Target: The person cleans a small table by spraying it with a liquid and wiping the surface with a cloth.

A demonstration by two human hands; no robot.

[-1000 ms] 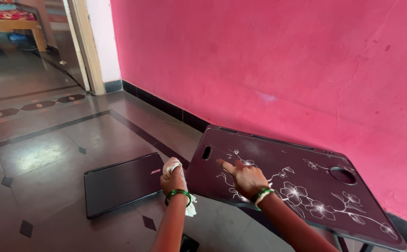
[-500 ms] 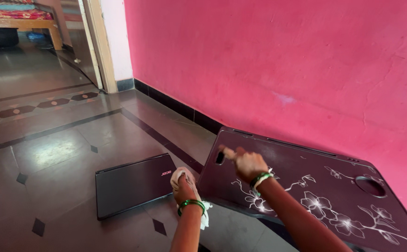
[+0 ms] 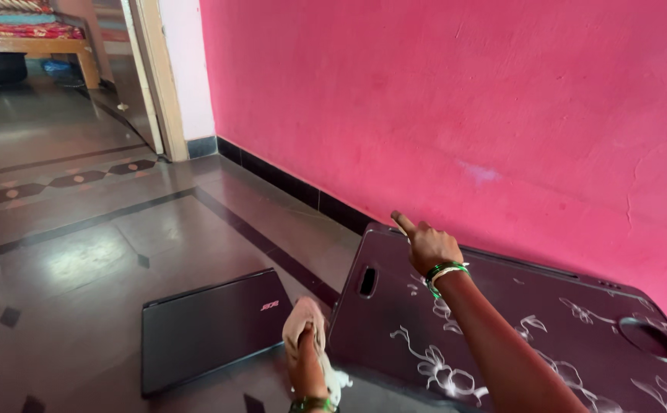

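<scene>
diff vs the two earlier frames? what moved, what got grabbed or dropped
The right hand slid from the middle of the dark floral lap table up to its far left corner, index finger stretched out. The left hand kept its hold on the pale cloth by the table's left edge. Nothing was picked up or let go. The closed laptop lies unmoved on the floor.

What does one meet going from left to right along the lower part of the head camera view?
Closed black laptop on the floor → left hand holding a pale cloth → dark folding lap table with white flower print.
</scene>
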